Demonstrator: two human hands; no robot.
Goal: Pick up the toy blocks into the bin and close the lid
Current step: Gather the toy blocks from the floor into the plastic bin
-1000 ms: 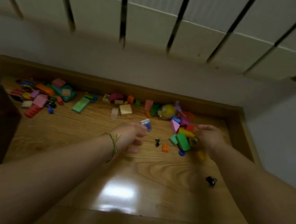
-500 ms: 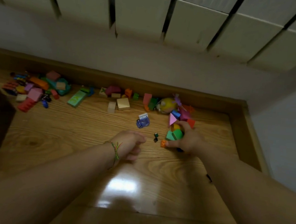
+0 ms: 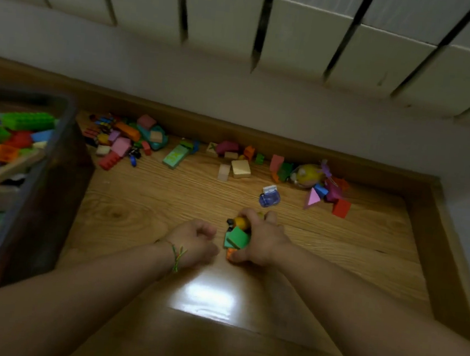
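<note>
On the wooden floor my right hand (image 3: 261,245) is curled around a small cluster of blocks: a green block (image 3: 238,237), a yellow piece (image 3: 240,222) and an orange piece (image 3: 231,253). Just to its left, my left hand (image 3: 194,244) is a closed fist with a thread bracelet at the wrist; I cannot see anything inside it. The dark translucent bin (image 3: 46,188) stands at the left, with several coloured blocks in it. No lid is in view. Many loose blocks lie along the skirting, among them a pink heap (image 3: 122,144) and a beige cube (image 3: 240,168).
A small blue bottle-shaped toy (image 3: 269,197) lies just beyond my hands. A pink triangle (image 3: 312,198) and a red cube (image 3: 341,208) sit at the right. A wooden skirting (image 3: 438,226) borders the floor at the back and right. A white radiator (image 3: 299,32) hangs above.
My right hand has dragged the green, yellow and orange blocks left and toward me, close to my left fist. The view has swung left, bringing the bin into sight.
</note>
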